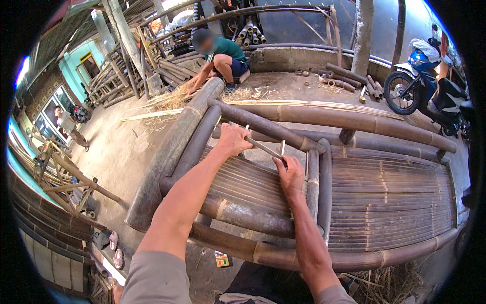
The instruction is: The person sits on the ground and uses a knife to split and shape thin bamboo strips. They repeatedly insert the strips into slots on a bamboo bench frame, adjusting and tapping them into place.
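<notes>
In front of me stands a bamboo bench (354,260) of thick dark poles, with a seat of narrow slats (390,202). My left hand (235,140) reaches over the armrest-like frame at its left part, fingers closed on one end of a thin dark rod (264,148). The rod slants down to my right hand (290,175), whose fingers are closed around its other end. Short pale pegs (282,147) stick up beside the rod, below an upper bamboo pole (263,125). Fingertips of both hands are partly hidden.
Beyond the bench another person (223,58) squats by straw and long pale strips (152,115). A motorcycle (422,83) stands at the far right; bamboo poles (177,71) are piled behind. Someone else (71,124) is at the far left. Pink sandals (116,249) lie at lower left.
</notes>
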Action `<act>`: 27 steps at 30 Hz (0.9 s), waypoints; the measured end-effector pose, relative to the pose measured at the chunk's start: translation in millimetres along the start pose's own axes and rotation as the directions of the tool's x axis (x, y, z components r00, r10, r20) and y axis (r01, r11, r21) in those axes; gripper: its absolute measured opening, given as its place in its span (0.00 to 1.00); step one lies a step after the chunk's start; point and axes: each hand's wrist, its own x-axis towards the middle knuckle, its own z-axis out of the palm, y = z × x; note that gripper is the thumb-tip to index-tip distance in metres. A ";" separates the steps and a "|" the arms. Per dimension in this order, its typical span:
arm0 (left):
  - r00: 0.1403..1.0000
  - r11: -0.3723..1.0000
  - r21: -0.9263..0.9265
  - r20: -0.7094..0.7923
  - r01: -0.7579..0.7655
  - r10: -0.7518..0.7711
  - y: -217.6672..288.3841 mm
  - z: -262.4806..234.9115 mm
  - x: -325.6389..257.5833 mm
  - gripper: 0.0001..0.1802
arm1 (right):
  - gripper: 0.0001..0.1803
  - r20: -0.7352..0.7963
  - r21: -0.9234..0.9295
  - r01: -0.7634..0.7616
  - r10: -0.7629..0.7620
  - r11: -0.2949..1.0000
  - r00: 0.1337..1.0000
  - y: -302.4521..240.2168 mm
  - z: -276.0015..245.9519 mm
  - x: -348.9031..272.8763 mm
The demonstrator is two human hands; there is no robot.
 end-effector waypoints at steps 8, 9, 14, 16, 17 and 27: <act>0.956 0.986 0.099 0.249 0.133 -0.154 6.6 -11.4 -9.8 0.31 | 0.20 0.058 -0.023 0.032 -0.031 0.999 0.998 -0.6 0.2 -1.4; 0.947 0.987 0.095 0.281 0.131 -0.153 8.8 -16.1 -14.0 0.33 | 0.20 0.087 -0.050 0.030 -0.025 0.998 0.996 -0.6 -0.1 -1.6; 0.963 0.987 -0.025 0.224 0.161 -0.152 27.8 -26.6 -27.4 0.46 | 0.22 -0.036 -0.098 0.094 -0.098 0.991 0.995 9.7 -20.5 -6.3; 0.995 0.995 -0.009 -0.017 0.100 -0.100 33.7 -26.5 -25.9 0.32 | 0.22 -0.157 -0.174 0.030 -0.058 0.984 0.986 20.1 -39.5 -13.1; 0.996 0.995 -0.048 0.023 0.083 -0.082 36.7 -25.3 -25.0 0.30 | 0.20 -0.017 -0.202 -0.111 0.110 0.973 0.994 23.8 -45.8 -18.2; 0.940 0.992 0.041 0.327 -0.118 0.099 41.0 -1.8 -30.2 0.26 | 0.15 0.174 -0.219 0.034 0.005 0.975 0.985 37.8 -50.7 -27.1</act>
